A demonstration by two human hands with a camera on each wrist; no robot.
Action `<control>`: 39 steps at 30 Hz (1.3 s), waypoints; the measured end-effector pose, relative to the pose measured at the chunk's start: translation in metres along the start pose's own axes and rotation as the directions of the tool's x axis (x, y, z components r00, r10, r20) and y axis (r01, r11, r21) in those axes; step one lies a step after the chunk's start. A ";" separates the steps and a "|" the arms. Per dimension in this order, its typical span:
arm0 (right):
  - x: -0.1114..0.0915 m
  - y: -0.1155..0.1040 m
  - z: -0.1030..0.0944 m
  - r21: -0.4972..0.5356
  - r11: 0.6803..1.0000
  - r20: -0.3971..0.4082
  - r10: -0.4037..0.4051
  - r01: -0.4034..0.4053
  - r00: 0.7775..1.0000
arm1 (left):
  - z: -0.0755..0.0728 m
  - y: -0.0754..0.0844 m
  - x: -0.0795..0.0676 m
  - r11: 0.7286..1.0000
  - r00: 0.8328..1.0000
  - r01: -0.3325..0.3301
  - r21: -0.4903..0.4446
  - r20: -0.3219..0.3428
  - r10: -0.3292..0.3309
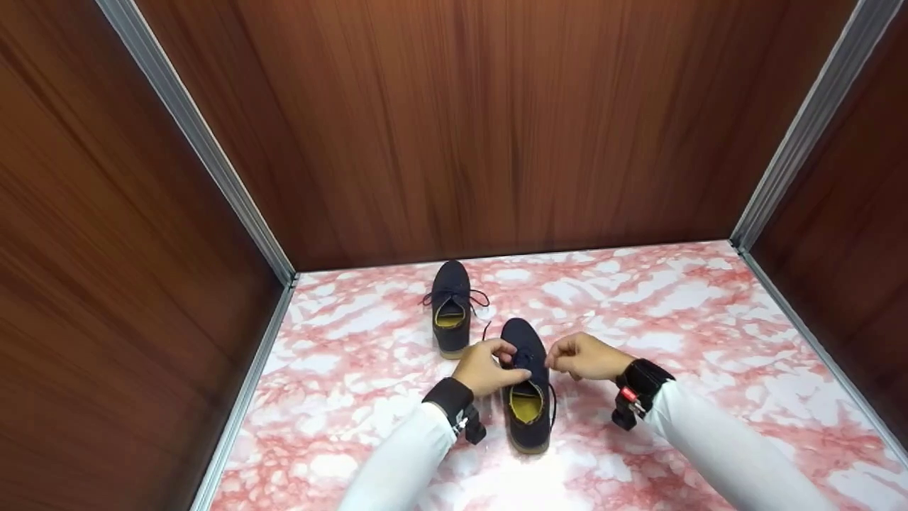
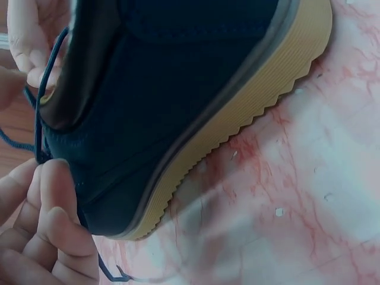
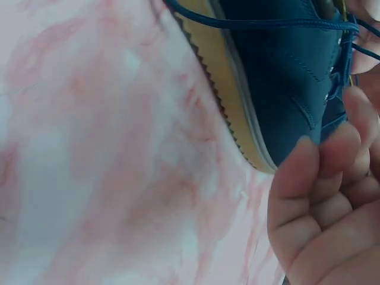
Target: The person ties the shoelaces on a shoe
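A dark navy lace-up shoe (image 1: pixel 521 333) stands on the marbled floor, its toe pointing away from me and its yellow lining showing. My left hand (image 1: pixel 486 369) reaches over its lacing from the left. In the left wrist view, its fingertips pinch the dark blue shoelace (image 2: pixel 40 124) near the lacing. My right hand (image 1: pixel 585 357) is at the shoe's right edge, fingers curled and tips close together; whether lace lies between them is hidden. One lace end runs back along the shoe's right side (image 3: pixel 255 24). Another sticks out at the left near the toe.
A matching shoe (image 1: pixel 452 341) stands farther back to the left, its lace tied in a bow. Brown wood-grain panels (image 1: pixel 454 142) enclose the back and both sides, with grey metal strips (image 1: pixel 213 152) at the corners. Red and white marbled surface (image 1: pixel 674 305) surrounds the shoes.
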State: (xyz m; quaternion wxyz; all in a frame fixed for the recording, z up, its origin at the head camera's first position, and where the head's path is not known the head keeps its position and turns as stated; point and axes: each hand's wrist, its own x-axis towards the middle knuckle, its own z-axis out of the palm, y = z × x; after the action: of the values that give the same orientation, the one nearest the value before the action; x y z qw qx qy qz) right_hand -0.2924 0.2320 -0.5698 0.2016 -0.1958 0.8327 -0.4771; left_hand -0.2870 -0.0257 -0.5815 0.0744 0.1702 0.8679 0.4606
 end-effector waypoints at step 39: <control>-0.002 0.007 0.022 -0.028 0.994 -0.008 -0.104 0.104 0.995 | 0.008 0.002 0.002 1.000 0.998 -0.005 -0.009 -0.057 0.004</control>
State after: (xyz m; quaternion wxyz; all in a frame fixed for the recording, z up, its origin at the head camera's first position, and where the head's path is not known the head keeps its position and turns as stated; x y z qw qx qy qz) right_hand -0.2801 0.2211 -0.5858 0.1700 -0.2394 0.8288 -0.4763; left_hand -0.2865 -0.0178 -0.5842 0.0495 0.1588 0.8672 0.4693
